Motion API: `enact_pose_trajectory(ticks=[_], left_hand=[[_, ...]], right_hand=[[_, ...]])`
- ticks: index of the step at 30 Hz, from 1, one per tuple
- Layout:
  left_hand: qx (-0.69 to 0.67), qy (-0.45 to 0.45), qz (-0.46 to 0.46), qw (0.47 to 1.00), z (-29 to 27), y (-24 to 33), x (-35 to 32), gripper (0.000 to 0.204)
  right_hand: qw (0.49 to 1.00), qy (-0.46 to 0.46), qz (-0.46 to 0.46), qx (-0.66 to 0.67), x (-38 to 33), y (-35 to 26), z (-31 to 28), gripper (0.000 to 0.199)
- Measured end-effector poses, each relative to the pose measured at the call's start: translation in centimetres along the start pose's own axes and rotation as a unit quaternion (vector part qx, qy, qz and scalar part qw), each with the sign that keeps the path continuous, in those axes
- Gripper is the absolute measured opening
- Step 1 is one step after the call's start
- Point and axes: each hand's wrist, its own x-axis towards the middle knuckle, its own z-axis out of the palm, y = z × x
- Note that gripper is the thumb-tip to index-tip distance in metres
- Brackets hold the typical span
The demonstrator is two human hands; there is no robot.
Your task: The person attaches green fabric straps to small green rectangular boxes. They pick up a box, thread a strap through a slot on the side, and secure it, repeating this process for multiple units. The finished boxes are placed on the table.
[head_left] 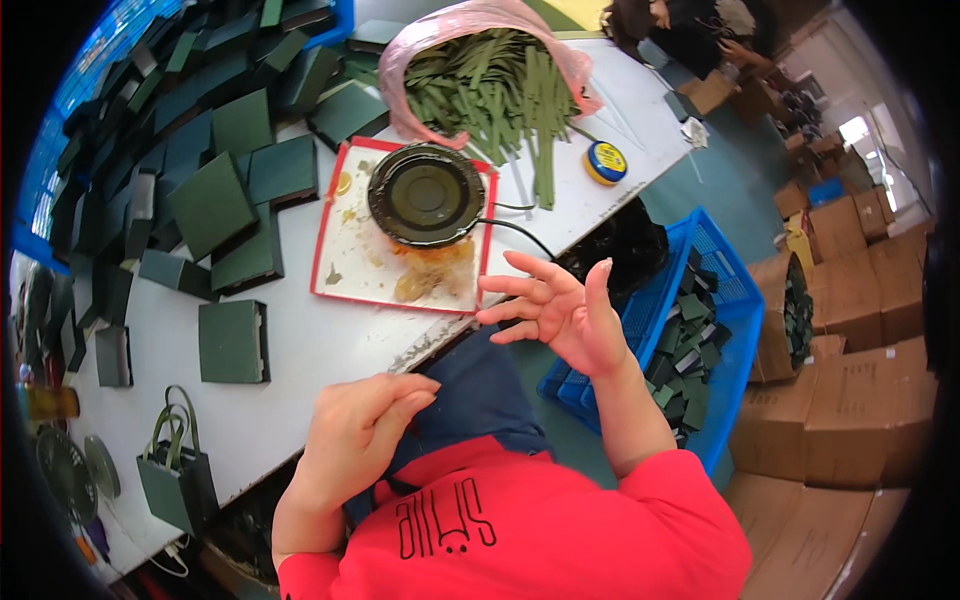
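My right hand is held palm up in the air beside the table edge, fingers spread, with nothing in it. Lower and to the left, my left hand has its fingers curled and pressed together near the table's front edge; whatever they may hold is hidden. Beyond both hands, a round dark heating pot with a cord stands on a white tray with a red rim, stained by amber residue. Several dark green small boxes lie to the left. A small green bag with loop handles stands near the front edge.
A pink plastic bag spills green strips at the back. Next to it sits a round blue and yellow tin. A blue crate of green pieces stands right of me, with cardboard boxes beyond. A fan is far left.
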Motion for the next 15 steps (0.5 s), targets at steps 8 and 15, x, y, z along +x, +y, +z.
enact_pose_trajectory(ticks=[8,15], left_hand=[[-0.013,-0.092,0.194,0.977,1.7,-0.2,1.3,0.012],[-0.071,-0.035,0.145,0.986,6.1,1.2,3.6,0.039]], right_hand=[[0.978,0.089,-0.071,-0.173,-3.1,-1.5,-2.2,0.099],[0.948,0.128,-0.142,-0.253,-2.9,-0.3,1.1,0.11]])
